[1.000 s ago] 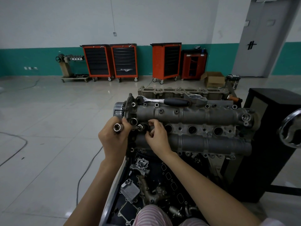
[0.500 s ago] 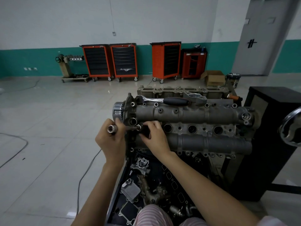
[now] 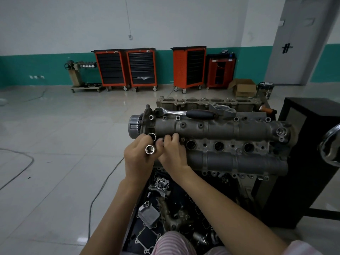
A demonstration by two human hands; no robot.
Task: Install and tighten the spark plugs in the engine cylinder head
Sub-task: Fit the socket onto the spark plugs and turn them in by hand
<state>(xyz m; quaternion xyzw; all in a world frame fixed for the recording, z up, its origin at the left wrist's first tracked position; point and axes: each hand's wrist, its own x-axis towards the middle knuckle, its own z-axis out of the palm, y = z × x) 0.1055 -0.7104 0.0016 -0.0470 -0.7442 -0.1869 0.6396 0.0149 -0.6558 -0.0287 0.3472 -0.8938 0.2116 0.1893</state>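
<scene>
Two hands are being kept at one plug hole: a hard, smooth steel socket [image 3: 150, 149] is being gripped by the left hand [image 3: 138, 161] — best held around its barrel — while something hidden is being pinched by the right hand [image 3: 173, 155] just beside it.

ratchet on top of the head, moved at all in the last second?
No. The ratchet lies where it did, along the far edge of the cylinder head, its black handle beside the same round bracket.

bare forearms [image 3: 114, 208]; pink-and-white striped clothing [image 3: 173, 243] below.
</scene>
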